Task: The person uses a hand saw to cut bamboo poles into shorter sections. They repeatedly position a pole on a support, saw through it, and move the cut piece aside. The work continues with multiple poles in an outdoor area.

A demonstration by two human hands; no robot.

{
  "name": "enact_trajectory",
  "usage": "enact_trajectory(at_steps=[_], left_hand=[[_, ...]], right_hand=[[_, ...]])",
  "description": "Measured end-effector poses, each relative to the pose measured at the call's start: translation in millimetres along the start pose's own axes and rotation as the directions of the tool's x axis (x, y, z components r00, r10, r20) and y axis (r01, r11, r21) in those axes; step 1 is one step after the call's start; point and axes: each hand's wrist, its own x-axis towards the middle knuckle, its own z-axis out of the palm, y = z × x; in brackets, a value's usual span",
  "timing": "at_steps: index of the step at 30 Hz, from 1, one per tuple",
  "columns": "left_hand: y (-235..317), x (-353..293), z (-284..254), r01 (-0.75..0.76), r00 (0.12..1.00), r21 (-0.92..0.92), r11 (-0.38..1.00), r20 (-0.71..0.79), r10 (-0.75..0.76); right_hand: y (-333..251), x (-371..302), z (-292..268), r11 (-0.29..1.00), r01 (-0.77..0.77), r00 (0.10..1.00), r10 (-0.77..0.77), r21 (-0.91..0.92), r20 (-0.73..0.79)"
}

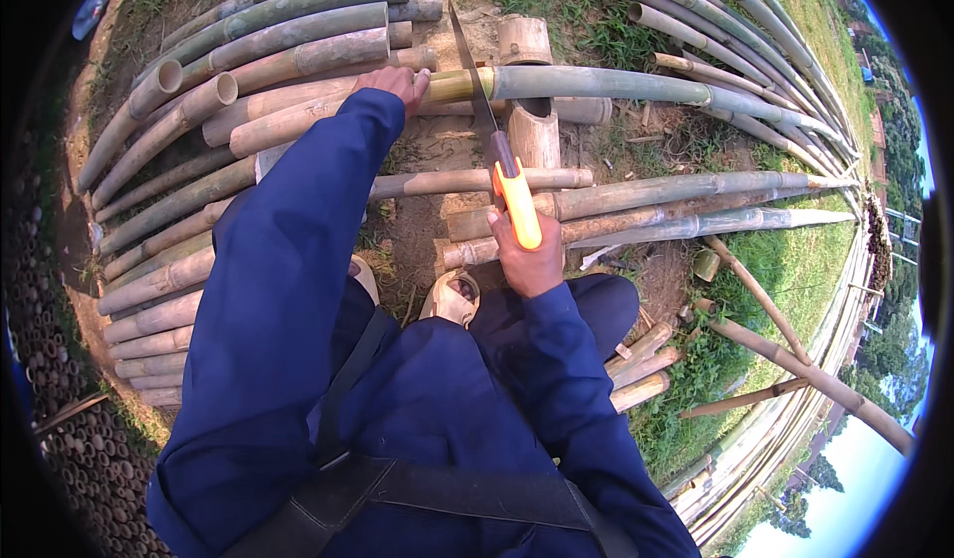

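A long green bamboo pole (pixel 616 83) lies crosswise ahead of me, resting in a notched upright bamboo post (pixel 535 136). My left hand (pixel 397 86) is closed over the pole's yellowish left part, its fingers partly hidden by my sleeve. Around the orange handle of a hand saw (pixel 519 205) my right hand (pixel 532 262) is wrapped. The saw's long dark blade points away from me and crosses the pole just right of my left hand, at a pale yellow stretch beside the post. Whether the teeth have cut into the bamboo is too small to tell.
Cut bamboo lengths (pixel 288 36) lie stacked to the left. Long poles (pixel 755 41) spread at the far right, and more poles (pixel 656 198) lie nearer, right of the saw. Short pieces (pixel 641 374) sit beside my right knee. A crossed bamboo frame (pixel 795 364) stands further right.
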Motion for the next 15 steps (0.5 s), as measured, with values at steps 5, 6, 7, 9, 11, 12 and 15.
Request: enact_trajectory(at_steps=[5,6,7,9,11,12,15], left_hand=[[-11,2,6,0.000,0.999,-0.011,1.000,-0.033,-0.001],[-13,0,8,0.010,0.999,-0.018,1.000,-0.033,-0.010],[-16,0,11,0.015,0.999,-0.031,0.999,-0.031,-0.016],[-21,4,9,0.019,0.999,-0.030,0.999,-0.037,-0.021],[-14,3,13,0.017,0.999,-0.009,1.000,-0.036,-0.017],[-9,6,11,0.003,0.999,-0.006,1.000,-0.050,-0.004],[-7,2,7,0.031,0.999,-0.015,0.999,-0.011,-0.032]], right_hand=[[-31,-121,-54,0.980,-0.194,0.981,0.192,0.047,0.037],[-37,-124,-62,0.982,-0.184,0.982,0.182,0.034,0.044],[-46,-126,-64,0.985,-0.175,0.984,0.174,0.015,0.047],[-44,-105,-61,0.987,-0.163,0.985,0.163,0.009,0.061],[-20,-49,-42,0.983,-0.179,0.979,0.175,0.027,0.106],[-15,-23,-28,0.984,-0.172,0.983,0.168,0.052,0.073],[-4,-15,-10,0.988,-0.137,0.990,0.134,0.072,0.046]])
